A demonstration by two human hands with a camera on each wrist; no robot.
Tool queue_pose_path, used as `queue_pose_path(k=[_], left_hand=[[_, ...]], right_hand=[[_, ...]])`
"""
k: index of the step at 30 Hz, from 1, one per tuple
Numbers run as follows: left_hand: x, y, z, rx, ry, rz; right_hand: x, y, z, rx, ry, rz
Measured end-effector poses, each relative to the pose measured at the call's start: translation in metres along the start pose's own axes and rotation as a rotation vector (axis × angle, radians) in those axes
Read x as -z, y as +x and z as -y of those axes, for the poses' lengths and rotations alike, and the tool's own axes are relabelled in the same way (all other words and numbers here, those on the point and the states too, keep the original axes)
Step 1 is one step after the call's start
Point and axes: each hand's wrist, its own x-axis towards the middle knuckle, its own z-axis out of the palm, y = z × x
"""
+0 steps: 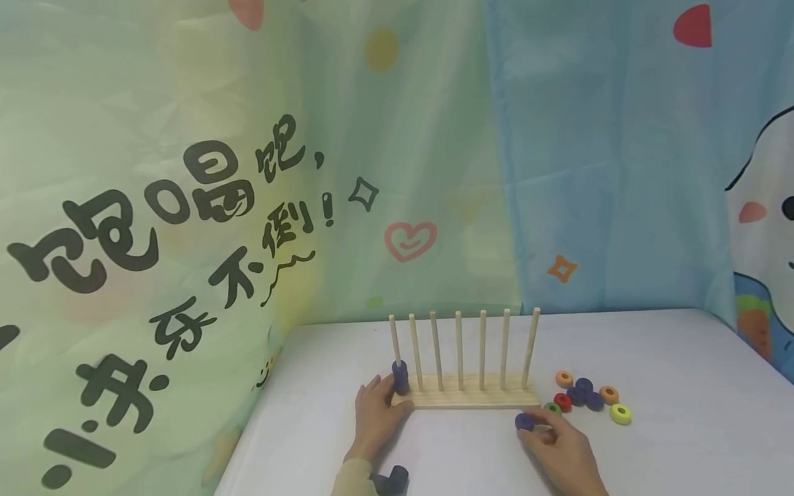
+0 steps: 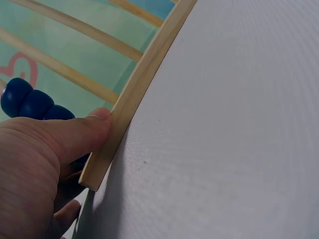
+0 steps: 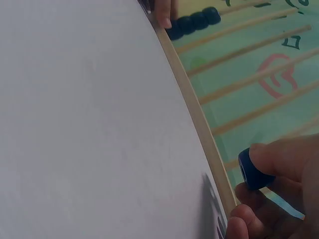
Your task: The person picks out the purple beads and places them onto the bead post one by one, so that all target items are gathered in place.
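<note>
A wooden base [image 1: 471, 398] with several upright pegs stands on the white table. Dark blue beads [image 1: 400, 378] are stacked on its leftmost peg. My left hand [image 1: 377, 413] grips the base's left end, thumb along the front edge beside that stack; in the left wrist view the thumb [image 2: 82, 132] presses the wood and its other fingers are partly hidden. Just in front of the base's right end, my right hand [image 1: 561, 448] pinches one blue bead [image 1: 524, 421] between thumb and fingers. The same bead [image 3: 255, 169] shows its side in the right wrist view.
Right of the base lie loose beads: blue ones [image 1: 583, 395], orange ones [image 1: 609, 395], a red one [image 1: 562, 401], a green one [image 1: 551, 409] half behind my right hand, and a yellow one [image 1: 621, 413]. A printed curtain [image 1: 397, 172] hangs behind the table.
</note>
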Motion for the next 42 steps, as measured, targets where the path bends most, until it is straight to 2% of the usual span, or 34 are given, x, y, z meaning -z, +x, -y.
queue_pose_path(k=[8, 18, 27, 35, 42], left_hand=[[-0.001, 0.001, 0.001, 0.006, 0.003, 0.004], [-0.001, 0.0, -0.001, 0.002, -0.005, -0.004], [0.001, -0.002, -0.002, -0.003, 0.012, -0.001], [0.001, 0.0, -0.003, 0.016, 0.008, 0.004], [0.0, 0.0, 0.0, 0.011, 0.006, 0.004]], right_hand=[[-0.015, -0.006, 0.005, 0.039, 0.035, -0.01], [-0.026, -0.011, 0.013, 0.039, 0.057, -0.001], [-0.035, -0.017, 0.02, 0.113, 0.083, -0.031], [-0.038, -0.02, 0.031, 0.155, 0.106, -0.024], [-0.041, -0.018, 0.04, 0.232, 0.121, -0.041]])
